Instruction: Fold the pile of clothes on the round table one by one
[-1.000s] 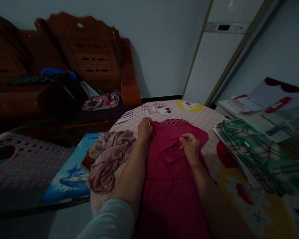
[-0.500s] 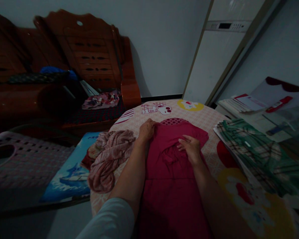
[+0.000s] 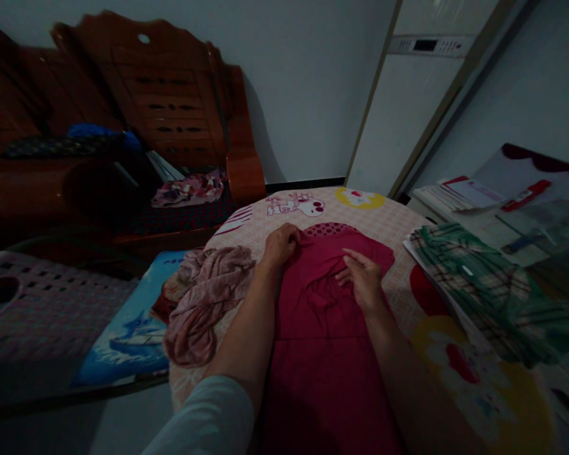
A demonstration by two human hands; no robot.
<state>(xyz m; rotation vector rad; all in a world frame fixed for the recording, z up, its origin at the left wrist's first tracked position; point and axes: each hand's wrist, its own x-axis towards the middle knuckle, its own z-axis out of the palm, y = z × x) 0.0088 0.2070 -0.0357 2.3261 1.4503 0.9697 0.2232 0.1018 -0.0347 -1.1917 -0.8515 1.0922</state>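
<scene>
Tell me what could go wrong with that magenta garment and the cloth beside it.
Creasing: the magenta garment is bunched near the right hand, so pressing it flat like this might set wrinkles.

A knock: the crumpled dusty-pink cloth lies at the left edge of the round table, close to the left hand's forearm; an outward sweep could push it off.

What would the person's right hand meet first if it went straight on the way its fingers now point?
Most likely the magenta garment, spread over the patterned tablecloth beneath the right hand; its fingertips may already touch the cloth, as depth is unclear.
</scene>
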